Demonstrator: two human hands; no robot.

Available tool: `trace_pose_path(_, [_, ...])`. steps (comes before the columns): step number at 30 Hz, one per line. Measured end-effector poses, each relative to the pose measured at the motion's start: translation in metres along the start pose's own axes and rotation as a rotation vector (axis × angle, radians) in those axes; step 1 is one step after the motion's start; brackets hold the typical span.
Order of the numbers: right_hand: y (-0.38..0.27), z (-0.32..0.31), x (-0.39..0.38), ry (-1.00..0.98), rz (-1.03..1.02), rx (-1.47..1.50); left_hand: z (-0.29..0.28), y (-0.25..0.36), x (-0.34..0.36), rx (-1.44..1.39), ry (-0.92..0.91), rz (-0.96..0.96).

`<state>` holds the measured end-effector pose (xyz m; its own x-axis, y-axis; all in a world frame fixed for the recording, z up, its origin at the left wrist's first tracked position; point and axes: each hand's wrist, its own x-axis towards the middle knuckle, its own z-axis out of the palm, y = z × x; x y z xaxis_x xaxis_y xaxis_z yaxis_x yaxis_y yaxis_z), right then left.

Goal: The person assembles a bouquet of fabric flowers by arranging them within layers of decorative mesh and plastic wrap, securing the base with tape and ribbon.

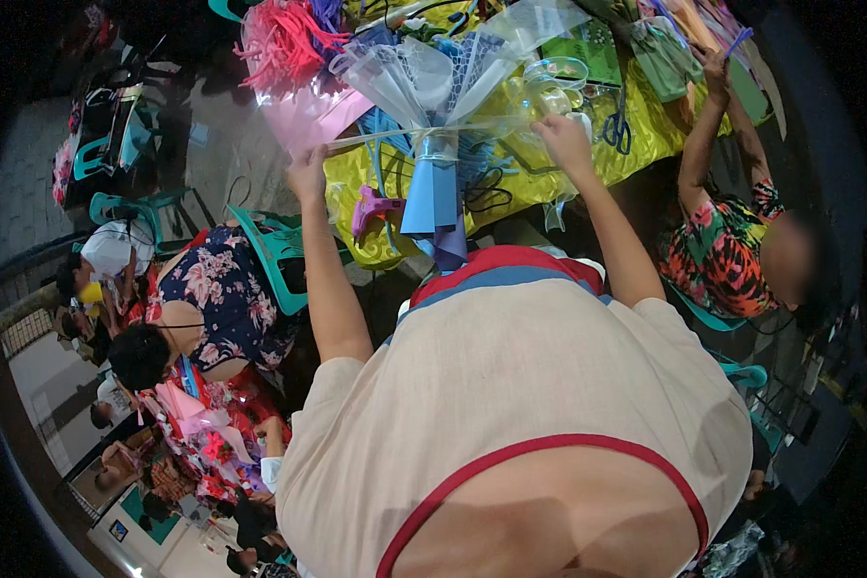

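A bouquet wrapped in white and clear sheets stands at the table's near edge, its blue paper-covered handle pointing toward me. Around its neck runs a pale, translucent ribbon, stretched out to both sides. My left hand is closed on the ribbon's left end. On the other side my right hand pinches the right end, near the rolls of clear tape. The ribbon looks taut across the bouquet's neck; whether it is knotted there is too small to tell.
A pink glue gun lies on the yellow table cover. Dark-handled scissors, tape rolls and a bundle of pink fuzzy stems lie around. A person in a floral top works at the right; others sit at the left.
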<state>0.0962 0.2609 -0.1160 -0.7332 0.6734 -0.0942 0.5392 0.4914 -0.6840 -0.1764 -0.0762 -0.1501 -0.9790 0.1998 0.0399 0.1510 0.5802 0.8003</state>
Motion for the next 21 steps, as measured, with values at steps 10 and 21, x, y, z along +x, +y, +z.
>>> trace_pose_path(10, [-0.011,0.034,0.004,-0.536,-0.167,0.299,0.043,0.089,-0.059,0.181,-0.056,0.381])
trace_pose_path(21, [-0.044,0.089,0.008,-0.654,0.546,1.132,0.083,0.088,-0.071,-0.454,-0.810,-0.474])
